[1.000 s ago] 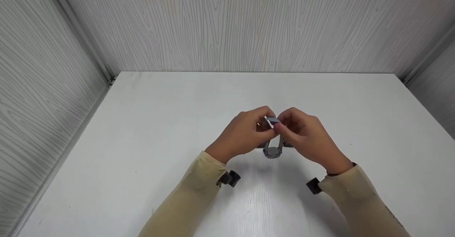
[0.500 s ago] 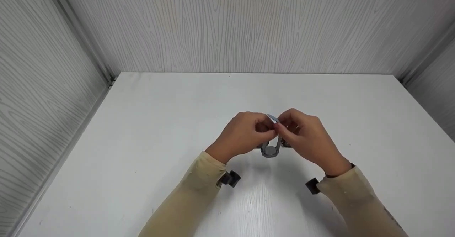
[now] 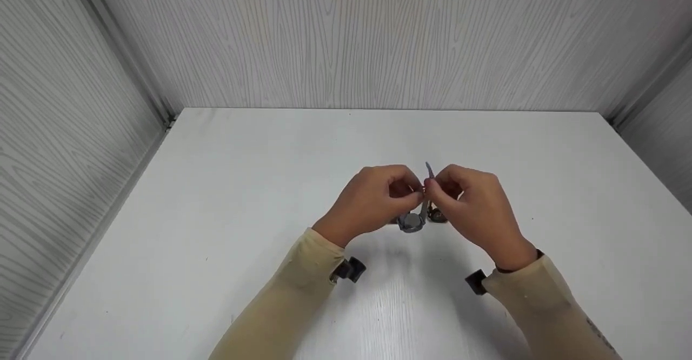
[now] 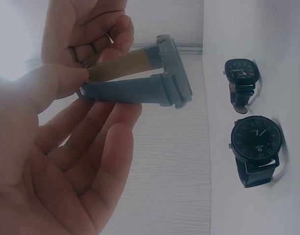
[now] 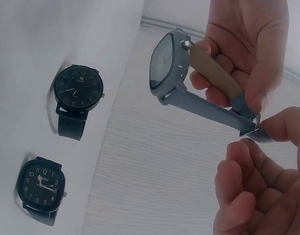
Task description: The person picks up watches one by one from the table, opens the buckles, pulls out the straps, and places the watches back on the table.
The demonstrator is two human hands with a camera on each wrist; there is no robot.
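Observation:
In the head view a grey watch [image 3: 411, 222] hangs between my two hands, its face lowest and its strap looped upward. My left hand [image 3: 373, 198] pinches the strap near the buckle. My right hand [image 3: 473, 203] pinches the strap's free end, whose tip sticks up above the fingers. The right wrist view shows the metal buckle [image 5: 256, 120] with the grey strap passing through it, beside my right thumb. A tan inner lining [image 4: 121, 65] shows on one strap half in the left wrist view. The fingertips hide part of the buckle in the head view.
Two black watches lie on the white table [image 3: 243, 214] beyond the hands: one round [image 5: 79, 88], one squarish [image 5: 41, 185]. In the head view the hands partly cover them. Wood-grained panels [image 3: 346, 41] stand at the back and sides.
The strap's free end has swung from lying leftward to pointing up, and my right hand has shifted slightly right. The watch face has risen a little. My left hand stays nearly in place.

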